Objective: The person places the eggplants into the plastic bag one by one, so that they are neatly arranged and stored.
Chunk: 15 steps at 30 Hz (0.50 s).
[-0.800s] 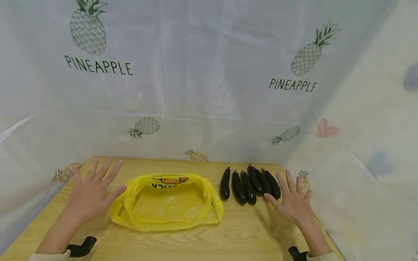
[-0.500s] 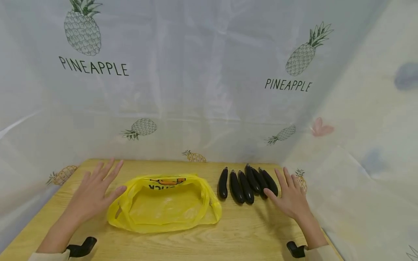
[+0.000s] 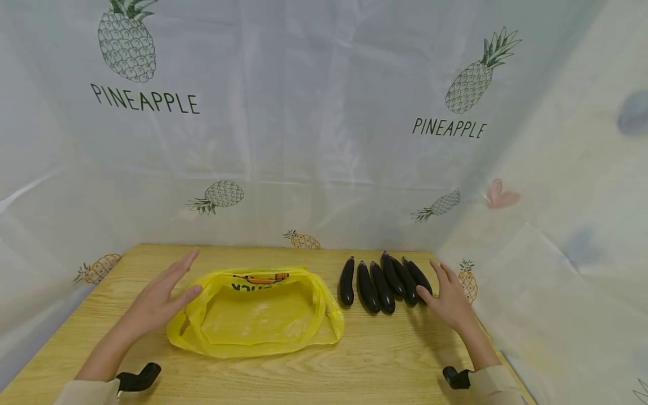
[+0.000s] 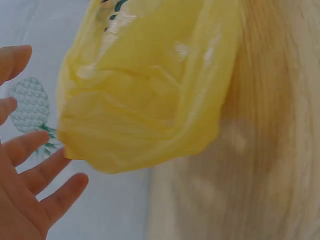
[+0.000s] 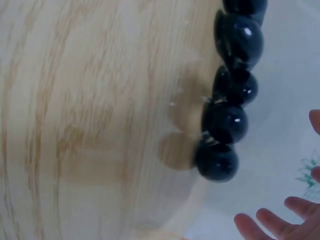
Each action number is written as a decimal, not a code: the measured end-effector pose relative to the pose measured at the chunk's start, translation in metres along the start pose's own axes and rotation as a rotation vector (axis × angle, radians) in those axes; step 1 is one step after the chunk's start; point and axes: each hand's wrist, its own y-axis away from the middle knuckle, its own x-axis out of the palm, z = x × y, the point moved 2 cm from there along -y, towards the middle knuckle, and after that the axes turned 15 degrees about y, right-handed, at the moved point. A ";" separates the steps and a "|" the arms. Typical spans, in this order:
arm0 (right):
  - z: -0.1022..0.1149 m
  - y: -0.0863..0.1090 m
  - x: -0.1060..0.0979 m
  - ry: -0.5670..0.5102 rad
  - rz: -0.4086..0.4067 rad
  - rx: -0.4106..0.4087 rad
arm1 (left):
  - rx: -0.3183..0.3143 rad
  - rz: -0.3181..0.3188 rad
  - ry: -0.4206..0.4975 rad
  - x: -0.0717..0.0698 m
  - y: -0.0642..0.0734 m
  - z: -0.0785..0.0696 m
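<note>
A yellow plastic bag (image 3: 258,343) lies on the table with its mouth spread wide, dark lettering and an orange print on its far inner wall. My left hand (image 3: 159,301) hovers at the bag's left side, fingers straight and thumb held apart, holding nothing. In the left wrist view its fingers (image 4: 45,172) overlap the bag's edge. Several dark, glossy eggplants (image 3: 368,287) lie side by side to the right of the bag. By the rightmost eggplant (image 3: 416,274) is my right hand (image 3: 450,301), fingers extended and nothing in its grasp. The right wrist view shows the eggplants' rounded ends (image 5: 217,162) in a row.
Beneath everything is a light wooden table (image 3: 304,377). A white sheet with pineapple prints (image 3: 304,140) hangs at the back edge, and more sheeting rises along the left and right sides. Black wrist mounts (image 3: 139,378) sit at both wrists.
My left hand has turned more edge-on, its fingers closer together and shifted slightly right. The right hand's fingers have drawn together a little. Bag and eggplants stay in place.
</note>
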 end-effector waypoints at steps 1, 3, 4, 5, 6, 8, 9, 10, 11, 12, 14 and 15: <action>-0.002 -0.001 0.002 -0.012 0.005 0.003 | 0.006 -0.002 0.008 0.001 0.000 0.002; -0.005 -0.002 0.004 -0.034 0.010 0.007 | 0.011 -0.003 0.025 0.004 0.001 0.005; -0.006 -0.003 0.006 -0.047 0.015 0.011 | 0.014 -0.002 0.028 0.005 0.001 0.007; -0.007 -0.004 0.008 -0.060 0.021 0.017 | 0.010 -0.001 0.035 0.006 0.001 0.009; -0.008 -0.004 0.009 -0.070 0.025 0.022 | 0.006 0.000 0.040 0.007 0.001 0.011; -0.011 -0.006 0.012 -0.091 0.034 0.033 | 0.001 0.010 0.059 0.009 0.001 0.013; -0.012 -0.006 0.014 -0.104 0.039 0.038 | -0.001 0.015 0.074 0.010 0.001 0.014; -0.014 -0.007 0.015 -0.114 0.043 0.043 | 0.000 0.016 0.077 0.012 0.001 0.015; -0.015 -0.007 0.017 -0.123 0.047 0.047 | 0.002 0.017 0.087 0.012 0.001 0.015; -0.016 -0.008 0.018 -0.132 0.051 0.052 | 0.006 0.019 0.093 0.013 0.001 0.015; -0.019 -0.010 0.023 -0.142 0.058 0.064 | 0.009 0.023 0.102 0.014 0.001 0.015; -0.020 -0.011 0.025 -0.145 0.059 0.066 | 0.008 0.025 0.104 0.014 0.002 0.015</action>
